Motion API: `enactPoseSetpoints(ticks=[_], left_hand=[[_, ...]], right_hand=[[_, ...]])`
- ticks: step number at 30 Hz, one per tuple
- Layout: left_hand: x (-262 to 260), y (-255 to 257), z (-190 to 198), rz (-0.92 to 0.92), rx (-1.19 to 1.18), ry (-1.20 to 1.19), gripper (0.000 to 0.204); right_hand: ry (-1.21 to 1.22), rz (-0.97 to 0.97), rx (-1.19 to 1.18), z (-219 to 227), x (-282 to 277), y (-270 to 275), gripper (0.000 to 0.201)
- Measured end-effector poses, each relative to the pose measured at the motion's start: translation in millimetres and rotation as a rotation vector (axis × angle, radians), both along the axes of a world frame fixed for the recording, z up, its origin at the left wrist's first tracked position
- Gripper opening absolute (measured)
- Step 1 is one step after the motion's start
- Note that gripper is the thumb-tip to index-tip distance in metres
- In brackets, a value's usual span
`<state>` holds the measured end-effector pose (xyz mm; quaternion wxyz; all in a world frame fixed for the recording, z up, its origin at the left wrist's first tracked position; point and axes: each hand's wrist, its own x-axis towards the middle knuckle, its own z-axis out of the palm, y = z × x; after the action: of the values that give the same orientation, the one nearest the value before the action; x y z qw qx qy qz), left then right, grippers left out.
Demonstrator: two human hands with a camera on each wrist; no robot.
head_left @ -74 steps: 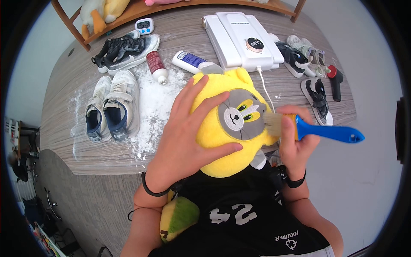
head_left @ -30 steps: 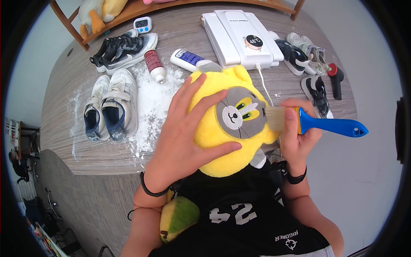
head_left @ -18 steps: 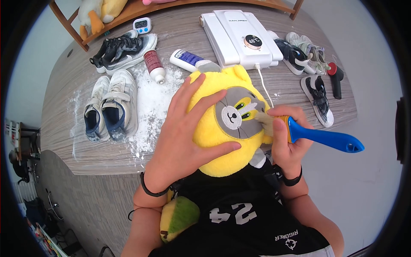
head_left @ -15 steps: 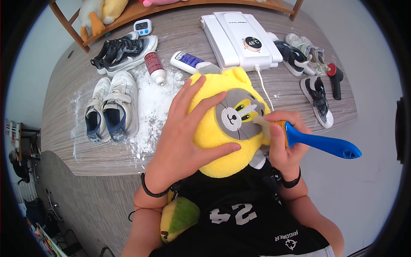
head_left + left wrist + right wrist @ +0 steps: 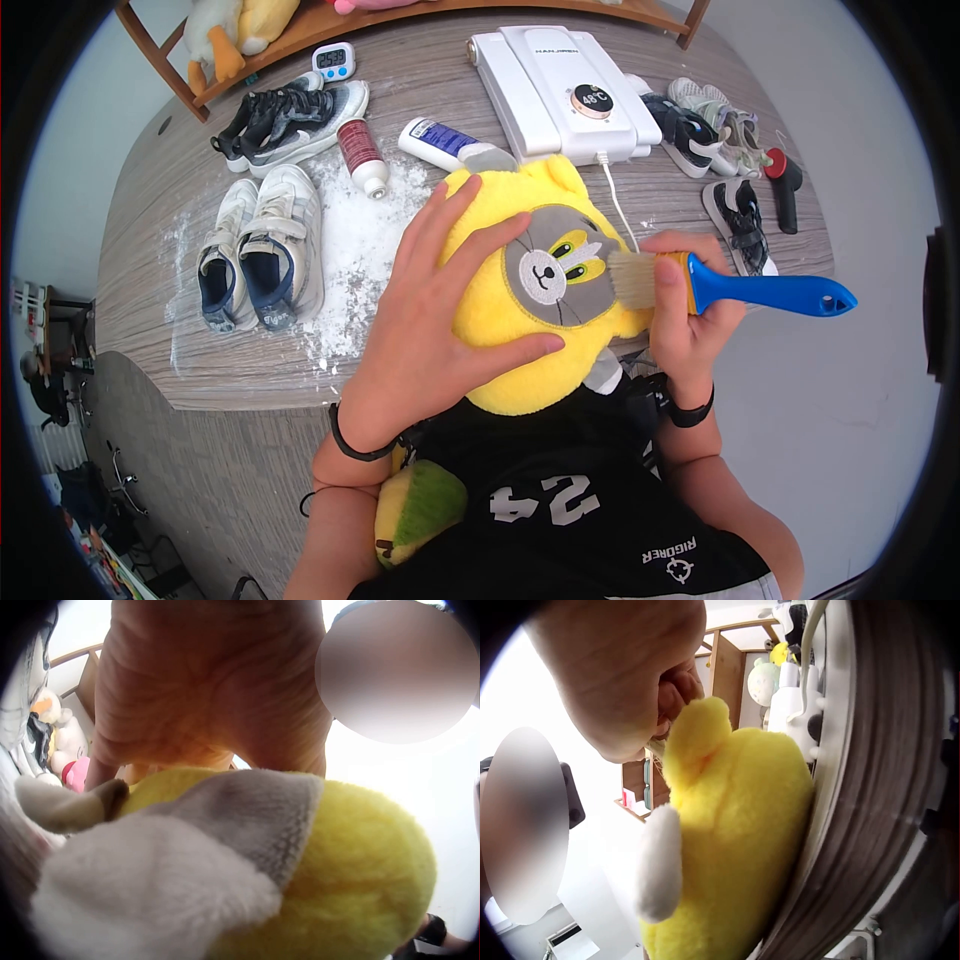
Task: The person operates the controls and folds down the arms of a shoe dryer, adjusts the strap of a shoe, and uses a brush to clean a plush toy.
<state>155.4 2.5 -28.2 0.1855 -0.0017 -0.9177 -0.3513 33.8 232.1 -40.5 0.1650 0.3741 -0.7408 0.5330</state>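
Observation:
A yellow plush toy (image 5: 510,370) with a grey cat face leans at the table's front edge, against the person's lap. Across its left side lies the left hand (image 5: 425,310), fingers spread and thumb on the yellow plush, holding it. The right hand (image 5: 692,310) pinches a blue-handled brush (image 5: 775,292) near its ferrule, bristles touching the right edge of the grey face. In the left wrist view the palm (image 5: 210,690) is above the plush (image 5: 367,862). The right wrist view has the curled right hand (image 5: 630,682) by a yellow ear (image 5: 697,739) of the toy.
White shoes (image 5: 265,250) and black shoes (image 5: 290,120) stand at the left, beside white powder (image 5: 350,240). Behind the toy are a red bottle (image 5: 361,158), a white bottle (image 5: 435,143) and a white device (image 5: 565,95) with a cable. More shoes (image 5: 740,225) are at the right.
The brush has moved slightly right and up from the grey face since half a second ago, its handle now nearer level. The left hand keeps its place on the toy.

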Motion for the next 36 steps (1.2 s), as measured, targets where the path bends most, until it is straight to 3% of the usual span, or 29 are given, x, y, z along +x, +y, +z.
enactPoseSetpoints(ticks=[11,13,16,19,23,29,32,35,36], left_hand=[[-3.5,0.9,-1.3,0.061,0.108,0.073,0.077],[-4.3,0.6,-6.1,0.272,0.050,0.170,0.067],[-5.6,0.2,-5.7,0.333,-0.008,0.216,0.061],[-5.4,3.2,-6.5,0.259,0.116,0.160,0.060],[-2.1,0.0,-6.5,0.234,0.024,0.144,0.064],[7.8,-7.2,12.4,0.186,0.084,0.008,0.071],[8.5,-22.2,16.7,0.129,0.092,-0.073,0.074],[5.2,-32.8,15.7,0.125,0.060,-0.077,0.081],[3.9,-34.5,16.2,0.121,0.117,-0.110,0.087]], right_hand=[[0.000,0.002,-0.041,-2.1,-2.8,0.2,0.010],[-0.022,0.029,-0.017,-3.2,-2.1,3.3,0.011],[-0.011,0.053,0.007,-1.3,0.8,4.3,0.012],[0.027,0.075,0.013,1.9,1.9,2.5,0.012],[0.005,0.129,0.015,4.7,3.3,2.0,0.013],[-0.019,0.140,0.052,7.4,6.1,1.1,0.013],[-0.086,0.132,0.077,9.6,7.1,-0.4,0.014],[0.010,0.096,0.082,8.9,1.8,-5.7,0.011],[-0.023,0.019,0.092,9.0,0.3,-6.5,0.009]])
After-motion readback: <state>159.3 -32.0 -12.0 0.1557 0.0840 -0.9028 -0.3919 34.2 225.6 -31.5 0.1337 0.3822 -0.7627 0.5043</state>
